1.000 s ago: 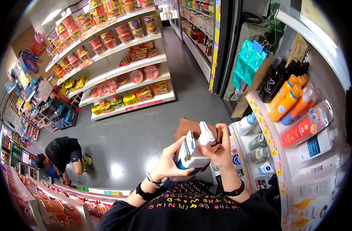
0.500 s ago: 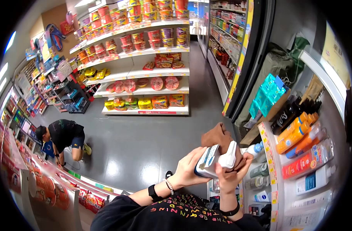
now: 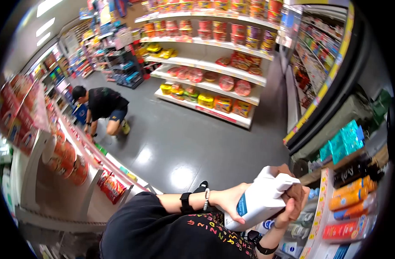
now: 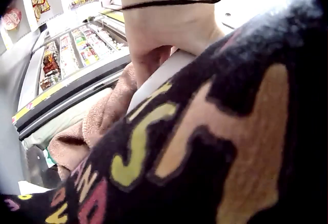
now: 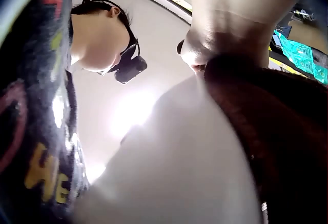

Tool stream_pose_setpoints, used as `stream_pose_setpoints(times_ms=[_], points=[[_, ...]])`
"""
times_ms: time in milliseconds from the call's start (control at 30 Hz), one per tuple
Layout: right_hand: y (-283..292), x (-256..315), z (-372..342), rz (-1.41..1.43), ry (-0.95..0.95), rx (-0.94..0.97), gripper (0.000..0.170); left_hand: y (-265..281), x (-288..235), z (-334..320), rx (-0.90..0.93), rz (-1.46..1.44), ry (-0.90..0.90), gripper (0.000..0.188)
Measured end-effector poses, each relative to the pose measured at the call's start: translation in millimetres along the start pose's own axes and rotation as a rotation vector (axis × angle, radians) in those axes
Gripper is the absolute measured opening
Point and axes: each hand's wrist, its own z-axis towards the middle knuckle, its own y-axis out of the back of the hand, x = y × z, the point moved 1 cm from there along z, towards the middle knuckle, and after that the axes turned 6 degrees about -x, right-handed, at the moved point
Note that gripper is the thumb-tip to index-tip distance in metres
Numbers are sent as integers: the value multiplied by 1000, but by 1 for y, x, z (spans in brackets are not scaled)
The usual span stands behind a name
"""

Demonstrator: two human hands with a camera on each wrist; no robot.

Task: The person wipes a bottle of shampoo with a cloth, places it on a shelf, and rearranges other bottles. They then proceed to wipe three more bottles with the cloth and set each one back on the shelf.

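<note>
In the head view, a white bottle (image 3: 264,200) with a blue label and a white pump-style top tilts in front of my chest. My left hand (image 3: 229,200) grips its near side, thumb along the label's edge. On the far side, my right hand (image 3: 294,207) holds a brown cloth (image 3: 295,191) against the bottle near its top. In the left wrist view, the brown cloth (image 4: 102,116) hangs beside the bottle, partly covered by the dark printed shirt. The bottle (image 5: 174,157) fills the middle of the right wrist view, with dark cloth at its right.
At right, a shelf edge (image 3: 316,216) carries orange bottles (image 3: 350,194) and a red pack (image 3: 346,231). A rack of instant noodles (image 3: 210,64) stands across the grey floor (image 3: 176,142). A crouching person (image 3: 104,105) is at left, beyond a low shelf with red snack packs (image 3: 111,187).
The head view has swung left, so the shelves slide rightward. Both hands carry the bottle and cloth lower and to the right in view, and the bottle has turned to show a broad white side.
</note>
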Motion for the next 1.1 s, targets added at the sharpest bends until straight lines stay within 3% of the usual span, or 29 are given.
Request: stream_pose_setpoints(times_ms=[133, 233, 400, 467, 533, 600, 700, 733, 800, 867, 933, 1000, 1067, 1100], points=[[-12, -8, 8, 43, -30, -8, 45, 5, 6, -1, -37, -208, 45, 88], [-30, -4, 12, 150, -102, -56, 45, 14, 13, -4, -41, -188, 36, 91], [-33, -31, 18, 54, 4, 89, 40, 22, 20, -14, -79, -211, 93, 92], [-40, -44, 19, 255, -140, 118, 35, 23, 22, -16, -122, -250, 78, 92], [-46, -61, 20, 389, -103, 122, 29, 26, 22, -18, -177, -278, 65, 91], [-45, -62, 20, 313, -205, 53, 36, 36, 23, -22, -189, -190, 54, 91], [-26, -97, 12, 182, -203, -174, 26, 46, 25, -34, -236, -277, 145, 91], [-24, -95, 14, 201, -226, -253, 25, 47, 23, -38, -290, -304, 130, 85], [-26, -81, 17, 248, -276, -445, 27, 47, 17, -46, -364, -357, 214, 92], [-36, -41, 23, 269, -161, -521, 30, 46, 10, -46, -402, -401, 254, 100], [-40, -27, 6, 214, -67, -367, 42, 46, 26, -50, -438, -360, 257, 102], [-50, -6, 17, 284, 186, 98, 30, 45, 33, -56, -436, -312, 316, 103], [-70, -16, -1, 71, 283, 67, 39, 46, 36, -61, -414, -278, 368, 104], [-75, -20, -7, 123, 213, 17, 43, 47, 37, -61, -406, -265, 391, 104]])
